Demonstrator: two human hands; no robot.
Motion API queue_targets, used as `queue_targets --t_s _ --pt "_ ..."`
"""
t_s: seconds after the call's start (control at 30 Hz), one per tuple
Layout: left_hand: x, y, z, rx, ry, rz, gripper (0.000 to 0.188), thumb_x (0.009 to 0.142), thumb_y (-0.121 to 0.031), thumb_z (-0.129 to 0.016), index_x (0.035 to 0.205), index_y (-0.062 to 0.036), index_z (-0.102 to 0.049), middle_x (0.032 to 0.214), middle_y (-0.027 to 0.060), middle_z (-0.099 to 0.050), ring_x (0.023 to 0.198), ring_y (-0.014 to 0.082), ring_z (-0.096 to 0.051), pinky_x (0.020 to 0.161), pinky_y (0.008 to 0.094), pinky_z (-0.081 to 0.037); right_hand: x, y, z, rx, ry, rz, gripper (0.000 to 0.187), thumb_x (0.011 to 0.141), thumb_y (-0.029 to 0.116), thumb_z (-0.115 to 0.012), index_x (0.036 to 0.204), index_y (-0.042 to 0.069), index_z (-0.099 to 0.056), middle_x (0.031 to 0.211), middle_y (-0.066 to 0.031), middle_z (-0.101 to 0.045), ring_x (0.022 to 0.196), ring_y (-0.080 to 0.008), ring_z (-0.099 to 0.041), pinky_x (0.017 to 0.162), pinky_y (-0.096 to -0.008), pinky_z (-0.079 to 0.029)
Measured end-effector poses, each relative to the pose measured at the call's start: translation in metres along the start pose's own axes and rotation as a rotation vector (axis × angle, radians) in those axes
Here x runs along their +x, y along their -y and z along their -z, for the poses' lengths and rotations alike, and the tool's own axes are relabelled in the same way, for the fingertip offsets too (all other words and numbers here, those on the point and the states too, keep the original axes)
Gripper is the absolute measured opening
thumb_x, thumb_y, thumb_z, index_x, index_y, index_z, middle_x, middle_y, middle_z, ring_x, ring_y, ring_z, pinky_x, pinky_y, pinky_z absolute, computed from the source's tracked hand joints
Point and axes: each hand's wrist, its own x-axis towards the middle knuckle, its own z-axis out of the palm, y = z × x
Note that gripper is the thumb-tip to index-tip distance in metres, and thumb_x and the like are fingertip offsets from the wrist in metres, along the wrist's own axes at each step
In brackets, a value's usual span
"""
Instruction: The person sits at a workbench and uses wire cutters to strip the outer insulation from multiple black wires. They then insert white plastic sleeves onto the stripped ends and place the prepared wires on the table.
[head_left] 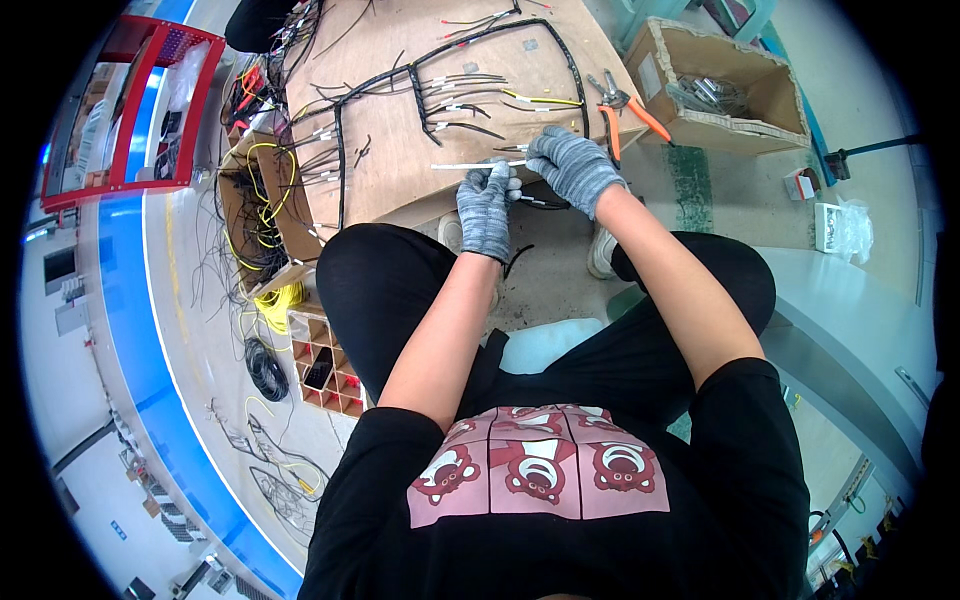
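A white strip [450, 167] is pinched by the left hand [486, 210], its grip together; whether the right hand [575, 168] is clamped on a wire [508, 149] cannot be told

White strip [448, 166] partly hidden by L hand [485, 212] nr counter's [395, 168] near edge; R hand's [575, 170] fingertip grip too small to read; counter's far edge cut off up top; dark shape [252, 27] past L edge ditto; metal bits [708, 95] in box [765, 135] by R edge too small to ID.
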Motion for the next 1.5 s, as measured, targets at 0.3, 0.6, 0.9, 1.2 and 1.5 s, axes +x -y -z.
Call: queue_targets --t_s 0.3,0.6,0.9,1.2,1.5 --pt "0.001 0.005 -0.004 0.130 0.004 -0.024 0.013 0.089 -0.012 -0.053 0.097 -0.0028 -0.054 0.078 0.0031 -0.058 0.061 0.0086 -0.052 0.053 0.0197 -0.045 0.008 0.012 0.006 -0.001 0.152 0.010 0.017 0.079 0.019 -0.058 0.091 0.008 -0.060 0.093 -0.0116 -0.059 0.086 -0.0296 -0.057 0.077 -0.0374 -0.046" --pt "0.006 0.006 -0.008 -0.253 -0.120 0.035 0.006 0.088 -0.007 -0.052 0.093 -0.0044 -0.052 0.070 0.0027 -0.054 0.057 0.0095 -0.051 0.049 0.0198 -0.045 0.008 0.015 -0.004 0.025 -0.004 0.044 0.019 0.080 0.021 -0.057 0.090 0.006 -0.059 0.090 -0.0122 -0.060 0.086 -0.0301 -0.058 0.076 -0.0387 -0.046" --pt "-0.004 -0.007 0.000 -0.153 -0.019 -0.021 0.018 0.085 -0.002 -0.054 0.103 -0.0026 -0.052 0.079 0.0071 -0.058 0.059 0.0126 -0.055 0.050 0.0224 -0.049 0.004 -0.005 0.001 0.217 -0.046 0.002 0.017 0.079 0.018 -0.058 0.091 0.006 -0.060 0.088 -0.0141 -0.061 0.085 -0.0318 -0.057 0.078 -0.0379 -0.046" --pt "-0.002 -0.007 -0.020 0.121 -0.044 -0.081 0.010 0.085 -0.008 -0.059 0.093 -0.0032 -0.057 0.076 0.0020 -0.058 0.060 0.0072 -0.052 0.051 0.0189 -0.045 -0.001 -0.007 -0.001 0.141 -0.063 -0.038 0.019 0.077 0.011 -0.058 0.096 0.005 -0.058 0.092 -0.0151 -0.060 0.088 -0.0323 -0.057 0.079 -0.0379 -0.046" --pt "0.002 0.004 -0.029 0.207 0.017 -0.045 0.015 0.084 -0.010 -0.060 0.097 -0.0026 -0.059 0.075 0.0019 -0.059 0.058 0.0066 -0.052 0.051 0.0192 -0.045 0.001 -0.025 -0.008 0.078 -0.056 -0.044 0.025 0.079 0.011 -0.056 0.103 0.005 -0.057 0.097 -0.0160 -0.061 0.091 -0.0329 -0.057 0.080 -0.0386 -0.046"
